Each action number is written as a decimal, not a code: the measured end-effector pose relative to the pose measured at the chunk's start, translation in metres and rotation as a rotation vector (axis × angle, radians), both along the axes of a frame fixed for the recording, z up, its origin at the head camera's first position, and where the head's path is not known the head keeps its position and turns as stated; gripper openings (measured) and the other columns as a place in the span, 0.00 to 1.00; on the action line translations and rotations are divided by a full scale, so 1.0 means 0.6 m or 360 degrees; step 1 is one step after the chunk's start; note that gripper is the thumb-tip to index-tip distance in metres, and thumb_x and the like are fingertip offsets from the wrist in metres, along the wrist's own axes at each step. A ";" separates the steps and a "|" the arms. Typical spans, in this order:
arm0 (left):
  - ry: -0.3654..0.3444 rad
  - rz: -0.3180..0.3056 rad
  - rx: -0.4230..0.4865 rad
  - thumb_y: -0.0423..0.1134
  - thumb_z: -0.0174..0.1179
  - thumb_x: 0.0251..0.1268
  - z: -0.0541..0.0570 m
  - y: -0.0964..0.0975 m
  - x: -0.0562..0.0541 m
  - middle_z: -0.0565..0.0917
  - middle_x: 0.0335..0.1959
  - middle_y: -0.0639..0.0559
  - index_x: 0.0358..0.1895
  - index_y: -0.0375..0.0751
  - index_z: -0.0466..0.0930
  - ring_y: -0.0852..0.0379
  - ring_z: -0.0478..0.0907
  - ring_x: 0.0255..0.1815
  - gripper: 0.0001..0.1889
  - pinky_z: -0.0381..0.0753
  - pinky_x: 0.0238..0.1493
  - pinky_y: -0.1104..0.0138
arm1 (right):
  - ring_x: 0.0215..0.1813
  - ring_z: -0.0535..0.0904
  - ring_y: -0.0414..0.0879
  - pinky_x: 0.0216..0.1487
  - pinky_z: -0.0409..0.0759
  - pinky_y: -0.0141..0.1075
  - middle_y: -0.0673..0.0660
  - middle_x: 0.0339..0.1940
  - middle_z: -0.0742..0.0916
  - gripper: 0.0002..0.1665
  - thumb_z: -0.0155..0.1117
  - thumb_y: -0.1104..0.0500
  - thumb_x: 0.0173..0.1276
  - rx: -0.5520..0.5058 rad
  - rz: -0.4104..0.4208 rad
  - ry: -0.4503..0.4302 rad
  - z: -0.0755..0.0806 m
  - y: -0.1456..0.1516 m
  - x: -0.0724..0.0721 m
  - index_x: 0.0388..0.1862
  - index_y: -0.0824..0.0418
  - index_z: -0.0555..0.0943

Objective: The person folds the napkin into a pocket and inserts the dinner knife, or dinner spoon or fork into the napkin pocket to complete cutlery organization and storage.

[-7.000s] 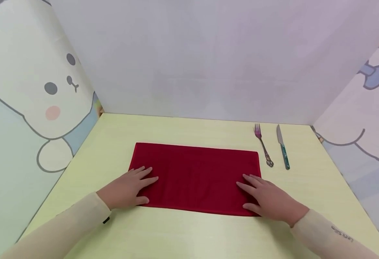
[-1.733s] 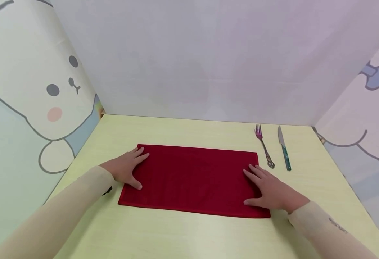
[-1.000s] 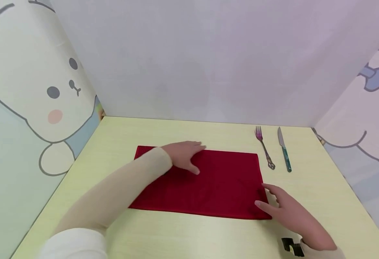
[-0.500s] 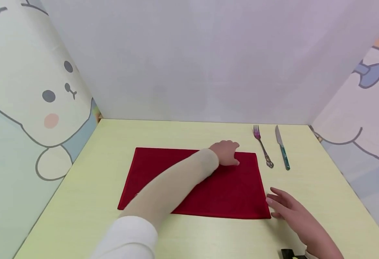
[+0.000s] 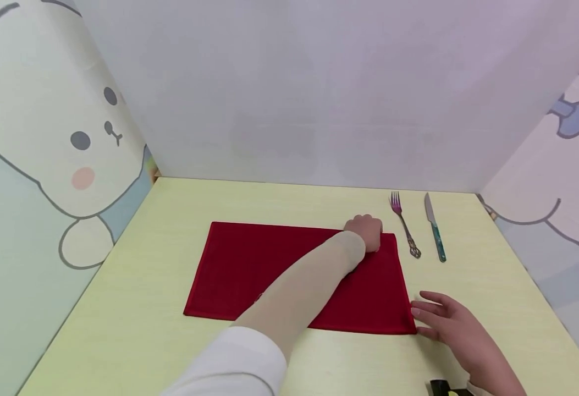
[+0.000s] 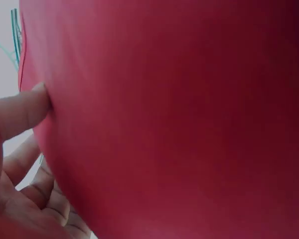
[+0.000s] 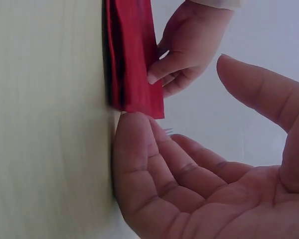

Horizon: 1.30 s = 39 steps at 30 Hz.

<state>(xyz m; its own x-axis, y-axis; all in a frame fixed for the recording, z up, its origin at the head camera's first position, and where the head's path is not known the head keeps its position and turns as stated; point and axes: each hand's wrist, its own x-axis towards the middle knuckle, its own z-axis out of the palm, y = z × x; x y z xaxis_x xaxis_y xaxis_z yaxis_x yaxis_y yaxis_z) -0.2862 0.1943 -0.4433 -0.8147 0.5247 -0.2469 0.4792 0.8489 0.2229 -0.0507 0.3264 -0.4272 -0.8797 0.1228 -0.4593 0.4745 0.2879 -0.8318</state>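
Observation:
A folded red cloth (image 5: 240, 264) lies flat on the table, its layers stacked along the near edge in the right wrist view. My left hand (image 5: 367, 231) reaches across it to the far edge close to the right corner. There the thumb presses on top of the cloth (image 6: 164, 109) while the fingers curl beyond its edge, pinching it. Beside the near right corner is my right hand (image 5: 450, 324), its fingertips right at the cloth's edge. In the right wrist view that hand's thumb (image 7: 259, 87) stands well apart from the fingers, with nothing between them.
A fork (image 5: 405, 225) and a green-handled knife (image 5: 435, 231) lie side by side on the table (image 5: 136, 275), right of the cloth. A white wall (image 5: 294, 110) rises behind the table; cartoon-printed panels flank both sides.
My left hand has crossed from the cloth's left side to the far edge near the right corner and now pinches it. My right hand has slid off the cloth to beside its near right corner.

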 end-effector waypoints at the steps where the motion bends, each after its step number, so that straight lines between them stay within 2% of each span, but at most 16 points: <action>1: -0.0015 0.0021 0.0024 0.47 0.67 0.68 -0.001 0.001 0.000 0.80 0.54 0.63 0.62 0.67 0.82 0.58 0.74 0.54 0.20 0.78 0.49 0.62 | 0.56 0.85 0.50 0.53 0.85 0.41 0.69 0.69 0.78 0.46 0.64 0.50 0.78 0.0004 -0.0004 -0.0016 0.000 0.001 -0.002 0.80 0.71 0.55; 5: -0.0074 0.0071 0.0091 0.48 0.68 0.68 0.002 -0.004 0.001 0.80 0.58 0.65 0.65 0.67 0.80 0.58 0.74 0.58 0.23 0.77 0.53 0.62 | 0.50 0.85 0.50 0.48 0.85 0.41 0.62 0.54 0.88 0.47 0.67 0.45 0.74 0.0094 0.0005 -0.0096 -0.006 0.002 -0.011 0.78 0.71 0.60; 9: -0.0075 0.0050 0.0121 0.48 0.69 0.68 0.010 -0.017 0.006 0.79 0.59 0.64 0.66 0.64 0.79 0.57 0.73 0.60 0.23 0.76 0.54 0.63 | 0.38 0.82 0.50 0.34 0.78 0.38 0.56 0.39 0.87 0.44 0.67 0.43 0.73 0.0133 0.0009 -0.0158 -0.016 -0.010 -0.023 0.73 0.72 0.68; 13: -0.0085 0.0056 0.0121 0.48 0.69 0.68 0.012 -0.021 0.005 0.80 0.59 0.64 0.66 0.64 0.79 0.57 0.73 0.60 0.23 0.76 0.53 0.63 | 0.31 0.77 0.49 0.27 0.71 0.35 0.57 0.32 0.83 0.40 0.65 0.44 0.76 0.0019 0.0058 -0.0148 -0.021 -0.020 -0.030 0.70 0.74 0.69; 17: -0.0074 0.0048 0.0131 0.48 0.69 0.69 0.018 -0.028 0.011 0.80 0.58 0.64 0.64 0.63 0.80 0.57 0.74 0.58 0.22 0.77 0.52 0.63 | 0.28 0.72 0.47 0.24 0.67 0.33 0.55 0.27 0.79 0.35 0.64 0.45 0.77 -0.0091 0.0100 -0.0133 -0.023 -0.023 -0.032 0.67 0.72 0.72; 20: -0.0050 0.0030 0.0154 0.48 0.69 0.68 0.025 -0.035 0.018 0.81 0.56 0.62 0.63 0.61 0.81 0.56 0.75 0.56 0.21 0.77 0.50 0.63 | 0.31 0.73 0.47 0.28 0.71 0.33 0.55 0.30 0.79 0.29 0.64 0.46 0.77 -0.0112 0.0043 -0.0118 -0.023 -0.025 -0.033 0.62 0.69 0.76; 24: -0.0043 0.0025 0.0171 0.47 0.70 0.68 0.029 -0.038 0.021 0.81 0.54 0.60 0.62 0.59 0.81 0.56 0.75 0.55 0.20 0.77 0.48 0.63 | 0.40 0.78 0.50 0.39 0.79 0.37 0.56 0.40 0.84 0.23 0.62 0.51 0.79 -0.0085 -0.0014 -0.0030 -0.017 -0.028 -0.036 0.58 0.69 0.77; 27: -0.0056 0.0035 0.0153 0.47 0.70 0.68 0.029 -0.037 0.020 0.81 0.55 0.60 0.63 0.60 0.81 0.56 0.75 0.55 0.21 0.77 0.48 0.64 | 0.46 0.81 0.49 0.46 0.82 0.37 0.59 0.51 0.85 0.26 0.60 0.54 0.80 -0.0115 -0.0010 0.0025 -0.012 -0.026 -0.036 0.64 0.73 0.71; 31: -0.0063 0.0049 0.0127 0.49 0.70 0.67 0.027 -0.032 0.019 0.80 0.57 0.61 0.64 0.61 0.80 0.56 0.75 0.57 0.22 0.77 0.49 0.64 | 0.52 0.84 0.52 0.52 0.86 0.42 0.67 0.62 0.80 0.36 0.58 0.57 0.81 -0.0295 -0.0013 0.0029 -0.015 -0.022 -0.034 0.75 0.76 0.57; 33: -0.0065 0.0054 0.0129 0.49 0.71 0.67 0.026 -0.030 0.018 0.80 0.57 0.61 0.64 0.61 0.80 0.56 0.75 0.57 0.22 0.78 0.49 0.64 | 0.53 0.85 0.54 0.53 0.86 0.46 0.67 0.62 0.81 0.36 0.58 0.58 0.81 -0.0381 -0.0027 0.0013 -0.022 -0.022 -0.032 0.75 0.78 0.57; 35: -0.0068 0.0051 0.0131 0.50 0.71 0.66 0.024 -0.028 0.017 0.80 0.57 0.61 0.63 0.62 0.80 0.56 0.75 0.56 0.23 0.78 0.49 0.64 | 0.52 0.86 0.53 0.53 0.85 0.47 0.65 0.58 0.83 0.32 0.58 0.60 0.81 -0.0438 -0.0043 0.0006 -0.031 -0.022 -0.031 0.72 0.79 0.63; 39: -0.0089 0.0028 0.0147 0.49 0.71 0.67 0.017 -0.023 0.011 0.80 0.58 0.62 0.65 0.62 0.80 0.56 0.75 0.57 0.24 0.77 0.51 0.63 | 0.49 0.86 0.48 0.51 0.86 0.41 0.57 0.50 0.86 0.24 0.56 0.61 0.81 -0.0489 -0.0057 0.0007 -0.045 -0.017 -0.030 0.66 0.77 0.71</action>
